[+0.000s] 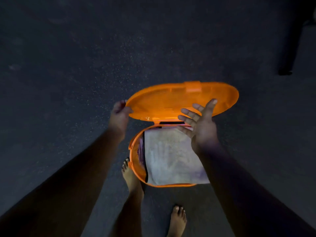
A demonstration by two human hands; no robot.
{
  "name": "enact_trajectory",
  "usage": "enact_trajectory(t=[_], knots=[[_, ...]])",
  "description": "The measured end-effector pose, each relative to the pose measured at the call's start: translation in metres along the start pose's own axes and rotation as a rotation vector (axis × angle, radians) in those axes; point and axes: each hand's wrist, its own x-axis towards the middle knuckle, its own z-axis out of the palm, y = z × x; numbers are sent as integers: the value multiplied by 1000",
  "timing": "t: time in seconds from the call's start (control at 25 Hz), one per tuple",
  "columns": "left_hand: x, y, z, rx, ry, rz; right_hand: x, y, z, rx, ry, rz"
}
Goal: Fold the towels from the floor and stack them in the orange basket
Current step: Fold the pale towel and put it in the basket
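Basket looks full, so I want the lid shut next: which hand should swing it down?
Left, probably. The left hand already grips the edge of the lid, which stands open above the orange basket. The right hand is open, its fingers holding nothing.

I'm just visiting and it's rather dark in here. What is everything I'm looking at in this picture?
Basket: one, orange, on the floor at centre, just ahead of the feet.
Lid: one, orange, hinged at the basket's far edge, swung open.
Folded towel: one, pale whitish, lying on top inside the basket.
Other cloth: purplish, amount unclear, showing at the towel's left edge inside the basket.
Floor: dark, speckled, all around.
Dark upright shape: one, at the upper right, too dim to identify.
Left hand: one, pinching the lid's left rim.
Right hand: one, fingers spread, over the basket's far right side, holding nothing.
Feet: two, bare, at the bottom centre.
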Motion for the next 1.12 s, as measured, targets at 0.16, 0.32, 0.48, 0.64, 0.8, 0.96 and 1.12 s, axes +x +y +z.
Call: enact_trajectory(t=[0.16,0.32,0.48,0.64,0.8,0.96,1.12], knots=[[-82,4,-10,451,-220,348,-61,19,-47,141,-28,91],[-151,-29,-9,899,-368,619,-109,78,-92,169,28,187],[-183,-76,-6,1186,-413,552,-125,138,-119,140,-20,248],[-187,-146,-2,1352,-506,484,-104,204,-137,-18,9,304],[-185,-208,12,1462,-500,439,-90,271,-146,-53,80,400],[-177,-250,38,1594,-491,430,-61,305,-146,-29,139,482],[-168,-266,50,1615,-489,413,-44,318,-146,-26,170,530]])
